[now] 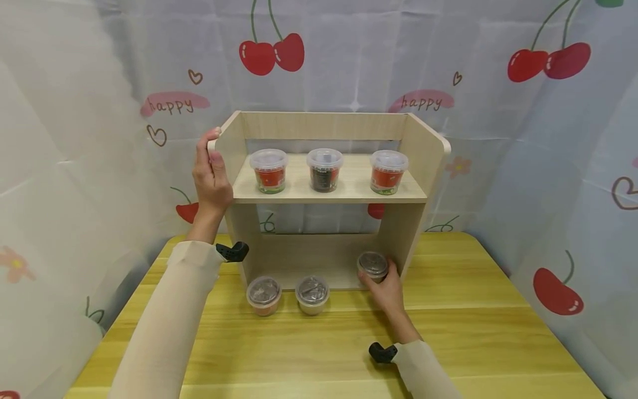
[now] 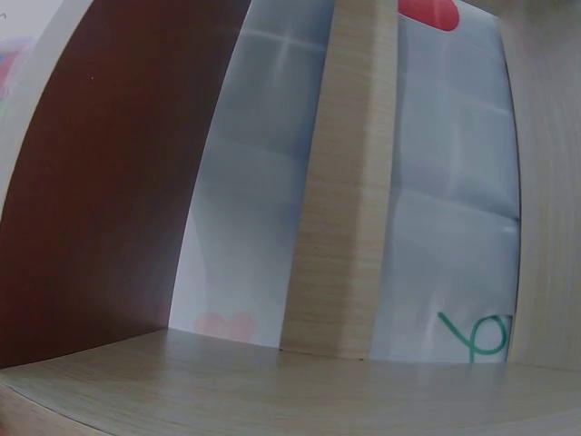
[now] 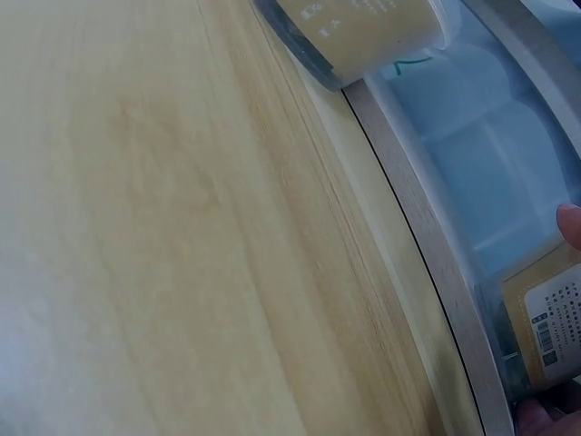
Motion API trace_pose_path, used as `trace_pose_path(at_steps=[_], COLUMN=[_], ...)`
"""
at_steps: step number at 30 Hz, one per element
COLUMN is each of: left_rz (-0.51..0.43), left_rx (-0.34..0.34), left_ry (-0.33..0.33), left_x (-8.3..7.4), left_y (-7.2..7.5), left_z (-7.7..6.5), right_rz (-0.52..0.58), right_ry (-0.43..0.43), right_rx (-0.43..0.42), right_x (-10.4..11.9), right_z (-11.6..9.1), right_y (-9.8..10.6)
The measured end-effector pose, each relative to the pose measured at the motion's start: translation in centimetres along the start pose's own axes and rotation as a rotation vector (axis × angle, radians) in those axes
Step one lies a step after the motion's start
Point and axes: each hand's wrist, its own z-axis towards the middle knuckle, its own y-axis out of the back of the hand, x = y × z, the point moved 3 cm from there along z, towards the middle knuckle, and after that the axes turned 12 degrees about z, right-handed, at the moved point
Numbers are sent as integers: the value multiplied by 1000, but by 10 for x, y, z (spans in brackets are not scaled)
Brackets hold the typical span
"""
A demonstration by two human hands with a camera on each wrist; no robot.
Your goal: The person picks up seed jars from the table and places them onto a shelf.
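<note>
My left hand (image 1: pixel 213 176) grips the upper front edge of the left side panel of a pale wooden shelf (image 1: pixel 329 199). With thumb and fingers my right hand (image 1: pixel 387 288) holds a small lidded plastic tub (image 1: pixel 372 265) at the right end of the lower level. The right wrist view shows that tub's printed label (image 3: pixel 549 318) and parts of the fingers round it. Two similar tubs stand on the table before the shelf: one at the left (image 1: pixel 264 296) and one at its right (image 1: pixel 312 295). The left wrist view shows only the shelf's boards, not the hand.
Three clear-lidded tubs stand on the upper level: a red-labelled one (image 1: pixel 269 172) at left, a dark-labelled one (image 1: pixel 324 170) in the middle, another red-labelled one (image 1: pixel 389 173) at right. A yellow wooden table (image 1: pixel 473 321) carries everything. Cherry-printed cloth (image 1: pixel 344 55) hangs behind.
</note>
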Motion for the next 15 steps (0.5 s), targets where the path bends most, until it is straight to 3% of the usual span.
trace_pose_path(at_steps=[15], left_rz=[7], left_rx=[-7], left_ry=[-8], left_x=[16], left_y=[-5], left_z=[-2], right_rz=[15], right_ry=[-18], right_rx=[25], right_x=[0], right_z=[6], right_y=[-1])
